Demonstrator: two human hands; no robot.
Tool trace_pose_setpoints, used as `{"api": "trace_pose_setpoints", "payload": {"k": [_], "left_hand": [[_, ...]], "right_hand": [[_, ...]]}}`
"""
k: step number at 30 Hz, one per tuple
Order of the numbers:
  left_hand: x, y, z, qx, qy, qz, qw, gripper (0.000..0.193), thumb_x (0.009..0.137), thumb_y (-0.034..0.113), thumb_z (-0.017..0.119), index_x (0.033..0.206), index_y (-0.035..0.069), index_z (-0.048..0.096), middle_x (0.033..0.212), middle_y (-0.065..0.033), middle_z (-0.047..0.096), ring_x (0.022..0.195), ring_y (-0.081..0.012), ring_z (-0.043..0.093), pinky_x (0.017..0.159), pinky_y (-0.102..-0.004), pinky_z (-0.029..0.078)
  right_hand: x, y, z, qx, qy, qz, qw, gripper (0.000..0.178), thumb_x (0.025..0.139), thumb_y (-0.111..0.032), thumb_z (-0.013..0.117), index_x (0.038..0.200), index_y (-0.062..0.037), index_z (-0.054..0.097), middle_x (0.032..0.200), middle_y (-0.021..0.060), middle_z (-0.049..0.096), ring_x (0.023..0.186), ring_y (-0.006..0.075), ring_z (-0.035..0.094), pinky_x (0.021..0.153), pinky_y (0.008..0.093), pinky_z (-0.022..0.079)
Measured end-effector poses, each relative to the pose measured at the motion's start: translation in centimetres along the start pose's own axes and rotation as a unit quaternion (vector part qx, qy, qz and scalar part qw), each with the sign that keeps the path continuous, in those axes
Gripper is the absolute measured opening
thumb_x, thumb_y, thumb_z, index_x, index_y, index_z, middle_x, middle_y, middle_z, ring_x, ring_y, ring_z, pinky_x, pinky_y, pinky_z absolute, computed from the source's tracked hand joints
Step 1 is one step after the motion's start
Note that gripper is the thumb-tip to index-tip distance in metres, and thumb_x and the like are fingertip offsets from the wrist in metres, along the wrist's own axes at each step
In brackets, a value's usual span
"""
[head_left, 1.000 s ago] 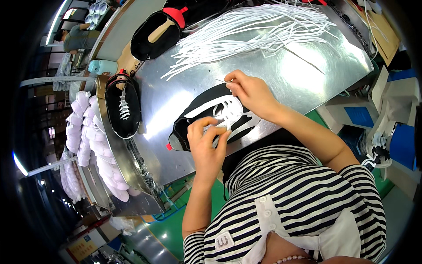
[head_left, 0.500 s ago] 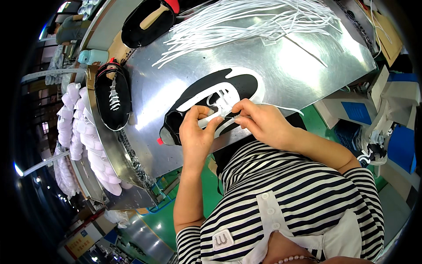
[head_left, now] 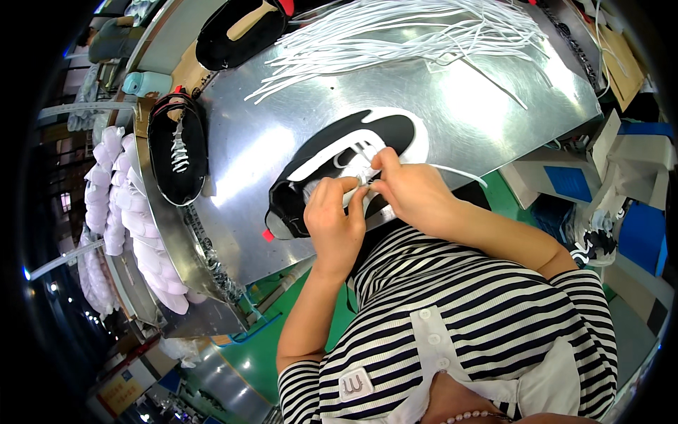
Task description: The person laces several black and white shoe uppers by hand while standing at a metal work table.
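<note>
A black and white shoe upper point(head_left: 325, 154) lies on the metal table, its heel with a red tab toward the left. White shoelace point(head_left: 459, 173) runs through some of its eyelets and trails out to the right behind my right hand. My left hand point(head_left: 335, 220) is closed in a pinch at the near eyelet edge, with a bit of white lace at its fingertips. Right beside it, my right hand point(head_left: 418, 189) pinches at the same spot, thumb and forefinger nearly touching the left fingertips. The fingers partly hide the lace and the near eyelets.
A bundle of white laces point(head_left: 402, 35) spreads across the table's far side. One laced black shoe upper point(head_left: 178, 148) stands at the left edge, another black upper point(head_left: 236, 35) at the far left. White padded pieces point(head_left: 141, 226) hang further left. Boxes point(head_left: 565, 173) stand to the right.
My hands have drawn together; the left has moved right toward the right one. The thin dark strand between them no longer shows. The shoe upper has shifted slightly right.
</note>
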State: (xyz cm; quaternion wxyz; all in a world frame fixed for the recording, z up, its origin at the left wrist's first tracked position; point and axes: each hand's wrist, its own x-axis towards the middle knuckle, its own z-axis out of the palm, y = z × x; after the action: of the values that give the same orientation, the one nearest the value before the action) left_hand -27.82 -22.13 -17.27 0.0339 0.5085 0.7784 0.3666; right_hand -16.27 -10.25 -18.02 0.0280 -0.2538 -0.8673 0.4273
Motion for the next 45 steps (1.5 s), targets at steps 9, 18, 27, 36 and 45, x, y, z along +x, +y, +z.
{"api": "trace_pose_setpoints", "payload": {"k": [9, 18, 27, 36, 45], "left_hand": [[-0.9, -0.1, -1.5, 0.041, -0.033, 0.018, 0.998, 0.021, 0.083, -0.001, 0.067, 0.104, -0.003, 0.063, 0.077, -0.0162, 0.061, 0.064, -0.0325, 0.061, 0.058, -0.0384, 0.048], [-1.3, -0.2, -0.3, 0.009, -0.038, 0.068, 0.997, 0.021, 0.084, -0.003, 0.064, 0.105, -0.002, 0.062, 0.076, -0.0146, 0.061, 0.061, -0.0318, 0.060, 0.055, -0.0388, 0.047], [-3.1, -0.9, -1.2, 0.080, -0.021, 0.161, 0.984, 0.020, 0.079, -0.002, 0.063, 0.098, 0.001, 0.058, 0.085, -0.0131, 0.066, 0.070, -0.0280, 0.065, 0.060, -0.0365, 0.051], [-3.1, -1.3, -2.1, 0.115, -0.031, 0.223, 0.967, 0.019, 0.077, 0.001, 0.063, 0.095, 0.002, 0.059, 0.092, -0.0134, 0.069, 0.075, -0.0238, 0.068, 0.062, -0.0321, 0.052], [-2.9, -1.8, -1.9, 0.033, -0.059, 0.214, 0.974, 0.022, 0.075, -0.002, 0.065, 0.096, 0.002, 0.060, 0.089, -0.0127, 0.068, 0.073, -0.0256, 0.067, 0.063, -0.0334, 0.052]], "right_hand": [[0.2, 0.2, 0.0, 0.055, -0.007, -0.017, 0.998, 0.025, 0.095, -0.018, 0.058, 0.108, -0.0025, 0.042, 0.067, 0.0149, 0.062, 0.065, 0.0371, 0.063, 0.061, 0.0464, 0.048], [0.2, -0.6, 1.6, 0.054, 0.010, -0.013, 0.998, 0.023, 0.094, -0.013, 0.057, 0.107, -0.0021, 0.041, 0.073, 0.0170, 0.064, 0.068, 0.0385, 0.064, 0.061, 0.0452, 0.049], [0.3, -1.3, -5.6, 0.083, -0.022, -0.202, 0.976, 0.016, 0.089, -0.016, 0.061, 0.101, -0.0064, 0.060, 0.080, 0.0121, 0.066, 0.070, 0.0288, 0.065, 0.062, 0.0375, 0.049], [3.8, -1.9, -3.9, -0.012, -0.196, -0.143, 0.970, 0.021, 0.085, -0.017, 0.066, 0.105, -0.0098, 0.066, 0.093, 0.0103, 0.071, 0.089, 0.0301, 0.067, 0.075, 0.0415, 0.052], [3.8, -2.0, -4.4, 0.215, -0.056, -0.148, 0.964, 0.019, 0.084, -0.009, 0.069, 0.103, -0.0094, 0.068, 0.085, 0.0059, 0.071, 0.080, 0.0151, 0.068, 0.072, 0.0286, 0.052]]}}
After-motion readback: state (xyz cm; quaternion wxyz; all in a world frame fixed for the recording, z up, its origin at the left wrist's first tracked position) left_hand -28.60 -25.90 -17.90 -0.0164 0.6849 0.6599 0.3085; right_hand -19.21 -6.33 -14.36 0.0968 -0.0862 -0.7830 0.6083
